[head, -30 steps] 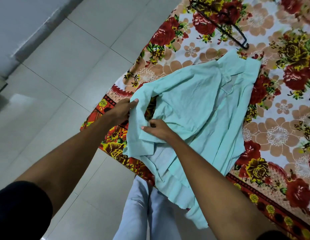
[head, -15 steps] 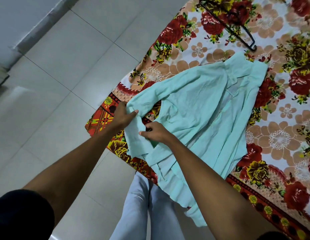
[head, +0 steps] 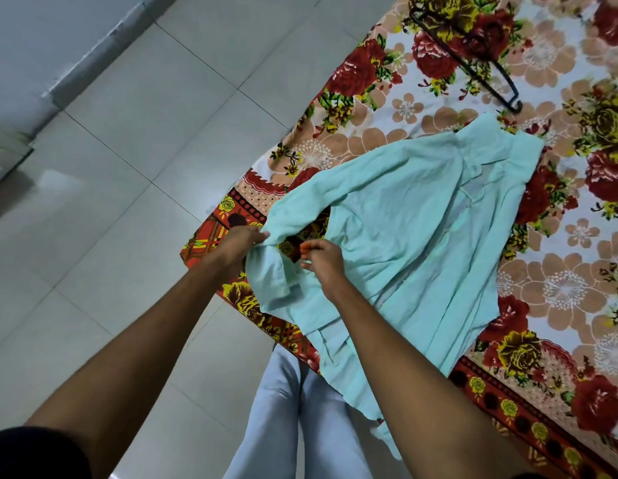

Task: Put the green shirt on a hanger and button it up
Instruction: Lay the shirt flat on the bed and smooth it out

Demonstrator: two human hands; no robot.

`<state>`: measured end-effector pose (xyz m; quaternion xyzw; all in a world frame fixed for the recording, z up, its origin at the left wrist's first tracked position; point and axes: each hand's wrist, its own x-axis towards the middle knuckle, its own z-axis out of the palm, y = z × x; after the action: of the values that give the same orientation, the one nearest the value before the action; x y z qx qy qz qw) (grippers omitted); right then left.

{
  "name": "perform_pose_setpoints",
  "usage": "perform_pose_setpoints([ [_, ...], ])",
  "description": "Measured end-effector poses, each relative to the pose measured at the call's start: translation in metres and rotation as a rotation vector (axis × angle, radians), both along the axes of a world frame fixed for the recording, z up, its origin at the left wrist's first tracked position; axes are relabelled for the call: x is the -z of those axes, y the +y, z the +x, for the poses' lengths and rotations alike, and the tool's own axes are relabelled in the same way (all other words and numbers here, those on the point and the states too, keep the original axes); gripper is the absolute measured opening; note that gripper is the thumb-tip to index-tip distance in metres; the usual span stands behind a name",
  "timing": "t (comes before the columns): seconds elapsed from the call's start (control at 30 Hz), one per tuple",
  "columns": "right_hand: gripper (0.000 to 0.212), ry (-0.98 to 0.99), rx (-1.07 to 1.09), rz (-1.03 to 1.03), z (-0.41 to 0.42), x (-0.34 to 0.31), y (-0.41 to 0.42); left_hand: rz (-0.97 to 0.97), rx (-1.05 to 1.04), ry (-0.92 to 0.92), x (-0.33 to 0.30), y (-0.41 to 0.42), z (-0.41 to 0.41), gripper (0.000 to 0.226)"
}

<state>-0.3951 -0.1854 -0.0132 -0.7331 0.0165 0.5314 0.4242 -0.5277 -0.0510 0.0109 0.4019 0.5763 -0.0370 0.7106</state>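
Green shirt spread on floral bedsheet, sleeve drawn further outward than a second ago. Left hand pinching the sleeve; right hand, fingers curled on cloth. Black hanger untouched beyond the collar: probably still straightening, hanging not begun.

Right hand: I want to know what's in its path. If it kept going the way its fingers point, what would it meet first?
Probably the left hand across the sleeve of the green shirt; the right hand points that way, though depth is unclear.
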Motion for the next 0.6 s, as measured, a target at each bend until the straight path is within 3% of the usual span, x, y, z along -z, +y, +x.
perform_pose_setpoints([
  [0.1,0.026,0.270,-0.010,0.094,0.002,0.010,0.002,-0.263,-0.150,-0.195,-0.017,0.006,0.005,0.033],
  [0.2,0.054,0.584,0.013,0.257,0.003,0.007,0.016,-0.383,-0.169,-0.232,-0.019,0.011,0.008,0.037],
  [0.3,0.050,0.583,0.048,0.298,0.000,0.002,0.027,-0.351,-0.117,-0.211,-0.014,0.022,0.007,0.037],
  [0.4,0.033,0.353,0.084,0.241,-0.005,0.010,0.025,-0.135,0.149,-0.172,-0.009,0.041,0.002,0.066],
  [0.47,0.028,0.292,0.119,0.195,-0.006,0.015,0.019,0.123,0.337,-0.078,-0.005,0.053,0.003,0.054],
  [0.53,0.026,0.257,0.061,0.138,-0.005,0.018,0.011,0.396,0.323,-0.004,-0.002,0.061,0.009,0.031],
  [0.6,0.019,0.218,-0.063,0.111,-0.008,0.019,0.005,0.503,0.128,-0.001,0.004,0.062,0.011,0.026],
])
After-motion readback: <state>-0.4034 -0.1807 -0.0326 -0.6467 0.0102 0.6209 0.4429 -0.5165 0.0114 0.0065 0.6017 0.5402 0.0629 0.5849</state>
